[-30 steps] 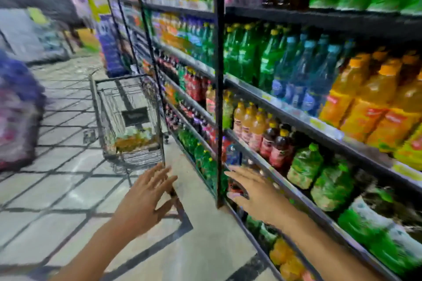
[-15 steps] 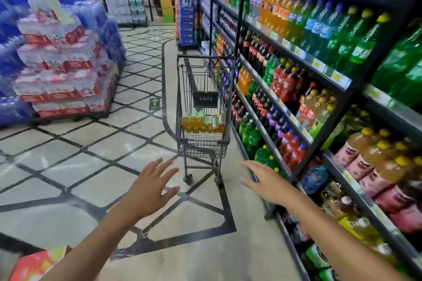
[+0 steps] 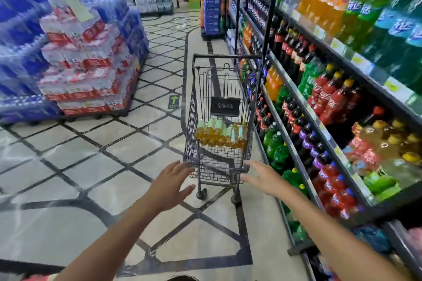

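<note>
- Head view: drink shelves (image 3: 338, 46) line my right, and stacked water packs (image 3: 86, 61) stand well off left.
- Shopping cart (image 3: 192, 121) stands ahead beside the shelves, with bottles (image 3: 220, 133) inside.
- Left hand (image 3: 170, 186) and right hand (image 3: 262, 177) reach near it, fingers spread and empty.

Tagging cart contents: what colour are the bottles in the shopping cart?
The bottles hold amber-yellow liquid, with pale green upper labels; the head view shows it best.

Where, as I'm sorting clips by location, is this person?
Most likely a supermarket drinks aisle: shelves of soft drinks, a wire cart holding bottles, and stacked water packs on the floor.
</note>
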`<move>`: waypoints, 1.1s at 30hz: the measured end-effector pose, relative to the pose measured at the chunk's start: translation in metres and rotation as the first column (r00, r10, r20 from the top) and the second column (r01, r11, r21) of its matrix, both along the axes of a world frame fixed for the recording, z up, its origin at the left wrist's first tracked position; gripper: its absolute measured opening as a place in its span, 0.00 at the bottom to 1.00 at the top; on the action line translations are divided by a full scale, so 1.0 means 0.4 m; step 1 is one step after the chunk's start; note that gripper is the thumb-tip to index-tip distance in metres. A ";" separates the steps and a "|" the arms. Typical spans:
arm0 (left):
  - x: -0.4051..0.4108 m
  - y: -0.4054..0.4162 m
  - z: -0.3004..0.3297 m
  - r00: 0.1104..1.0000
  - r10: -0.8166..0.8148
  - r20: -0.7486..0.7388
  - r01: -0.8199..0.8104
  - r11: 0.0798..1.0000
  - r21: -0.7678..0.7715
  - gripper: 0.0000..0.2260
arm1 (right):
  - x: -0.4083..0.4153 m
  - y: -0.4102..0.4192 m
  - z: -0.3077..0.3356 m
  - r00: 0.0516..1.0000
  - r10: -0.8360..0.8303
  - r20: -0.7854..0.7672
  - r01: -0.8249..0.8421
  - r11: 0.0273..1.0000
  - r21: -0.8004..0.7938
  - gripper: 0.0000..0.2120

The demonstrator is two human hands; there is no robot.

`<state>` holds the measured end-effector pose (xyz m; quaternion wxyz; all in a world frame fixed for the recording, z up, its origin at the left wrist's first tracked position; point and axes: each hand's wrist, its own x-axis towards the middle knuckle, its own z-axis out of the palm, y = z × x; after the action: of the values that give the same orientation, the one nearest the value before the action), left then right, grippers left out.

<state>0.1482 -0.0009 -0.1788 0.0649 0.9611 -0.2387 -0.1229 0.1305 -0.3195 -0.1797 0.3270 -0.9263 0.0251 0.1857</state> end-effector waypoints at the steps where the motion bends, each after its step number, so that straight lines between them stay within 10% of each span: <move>1: 0.036 -0.005 -0.011 1.000 0.015 -0.021 -0.015 1.000 0.001 0.35 | 0.039 -0.005 -0.012 1.000 -0.009 -0.014 0.009 1.000 0.012 0.30; 13: 0.612 -0.034 -0.211 0.988 -0.057 -0.146 0.060 0.998 0.011 0.31 | 0.536 0.018 -0.208 0.966 -0.183 -0.182 0.203 0.974 0.099 0.29; 30: 1.216 -0.160 -0.491 0.902 -0.173 -0.396 0.218 0.973 0.072 0.30 | 1.032 -0.005 -0.515 0.642 -0.460 -0.614 0.625 0.777 0.072 0.30; 33: 1.264 -0.200 -0.596 0.883 -0.115 -0.455 0.160 0.985 0.060 0.29 | 1.119 -0.044 -0.656 0.637 -0.458 -0.621 0.623 0.780 0.064 0.14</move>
<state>0.6537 -0.0811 -0.4171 0.0632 0.8892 -0.2787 -0.3572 0.5780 -0.3373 -0.4420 0.4684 -0.7197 0.3751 0.3492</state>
